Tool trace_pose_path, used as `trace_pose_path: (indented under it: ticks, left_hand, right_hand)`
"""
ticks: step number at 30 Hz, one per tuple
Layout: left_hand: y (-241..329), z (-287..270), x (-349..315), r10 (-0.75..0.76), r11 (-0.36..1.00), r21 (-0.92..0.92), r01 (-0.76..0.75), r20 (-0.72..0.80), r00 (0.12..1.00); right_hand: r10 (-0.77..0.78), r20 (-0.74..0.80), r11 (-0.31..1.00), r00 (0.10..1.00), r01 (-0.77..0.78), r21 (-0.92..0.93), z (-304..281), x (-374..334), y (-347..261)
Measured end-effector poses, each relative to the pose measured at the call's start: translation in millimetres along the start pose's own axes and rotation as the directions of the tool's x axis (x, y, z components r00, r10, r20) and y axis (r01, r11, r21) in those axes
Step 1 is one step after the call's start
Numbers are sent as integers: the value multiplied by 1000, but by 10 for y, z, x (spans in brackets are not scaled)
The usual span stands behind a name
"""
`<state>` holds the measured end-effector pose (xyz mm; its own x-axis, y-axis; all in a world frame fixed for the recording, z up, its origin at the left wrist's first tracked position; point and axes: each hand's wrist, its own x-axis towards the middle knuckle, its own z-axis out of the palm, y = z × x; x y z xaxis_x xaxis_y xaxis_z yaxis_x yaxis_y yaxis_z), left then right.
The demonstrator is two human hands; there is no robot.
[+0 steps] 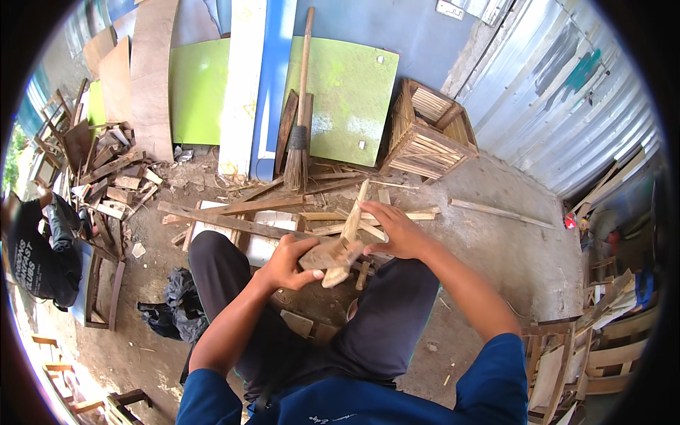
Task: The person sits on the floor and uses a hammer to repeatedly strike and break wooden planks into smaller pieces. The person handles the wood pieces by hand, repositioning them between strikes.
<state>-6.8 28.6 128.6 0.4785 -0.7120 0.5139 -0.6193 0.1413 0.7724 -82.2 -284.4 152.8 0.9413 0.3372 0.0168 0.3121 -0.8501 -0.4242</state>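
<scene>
My left hand point(289, 263) is closed round a rough wooden block point(326, 256) held above my lap, its thumb along the near edge. A narrow wooden stick point(354, 212) stands up at a slant from the block, its tip pointing away from me. A paler, rounded piece of wood point(336, 276) shows under the block; how the parts join is unclear. On the right side, my right hand point(398, 232) is cupped with fingers and thumb apart. Its fingertips meet the stick's edge, while the thumb is close to the block.
Long wooden strips point(241, 221) lie across the floor before my knees. Beyond them a broom point(297, 152) leans on a green panel point(347, 106). A slatted crate point(432, 134) stands back right, a scrap wood pile point(117, 177) back left. Black plastic point(185, 304) lies beside my left leg.
</scene>
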Motion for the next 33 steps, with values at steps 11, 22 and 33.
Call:
trace_pose_path:
  ticks: [11,22,33]
  left_hand:
    - [242,219,468,-268,617,-786,25,-180,947]
    - [372,425,659,-703,263,-902,343,65,709]
    - [375,918,643,-769,-140,-950,279,282,574]
  right_hand:
    - [38,-630,961,776,-202,-191,31,475,109]
    - [39,-645,773,763,-432,-464,-275,-506,243]
    - [-80,-563,839,822,-250,-484,-98,-984,196]
